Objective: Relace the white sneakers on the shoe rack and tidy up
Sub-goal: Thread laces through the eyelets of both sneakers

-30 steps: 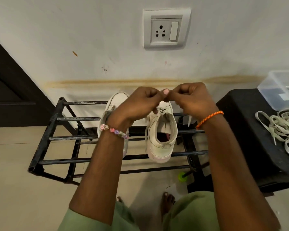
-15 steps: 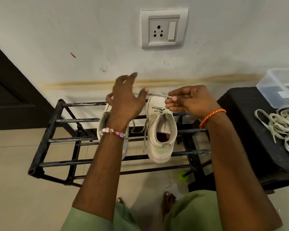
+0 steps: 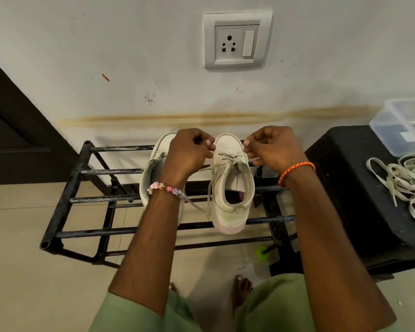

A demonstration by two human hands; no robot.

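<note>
Two white sneakers stand toes to the wall on a black metal shoe rack (image 3: 65, 202). The right sneaker (image 3: 233, 188) has a grey-white lace (image 3: 228, 158) crossed over its front eyelets, with loose ends hanging down its left side. My left hand (image 3: 189, 154) pinches one part of this lace at the shoe's left edge. My right hand (image 3: 271, 147) pinches the other part at its right edge. The left sneaker (image 3: 157, 164) is mostly hidden behind my left wrist.
A black stool (image 3: 350, 188) stands right of the rack, carrying a heap of loose white laces (image 3: 407, 178) and a clear plastic box (image 3: 403, 125). A wall socket (image 3: 236, 40) is above. My bare foot (image 3: 242, 288) and a green cap (image 3: 261, 254) are on the tiled floor.
My hands were together above the right sneaker, then my left hand opened and lifted. Now both hands pinch the lace at either side of the shoe, drawn apart and lower.
</note>
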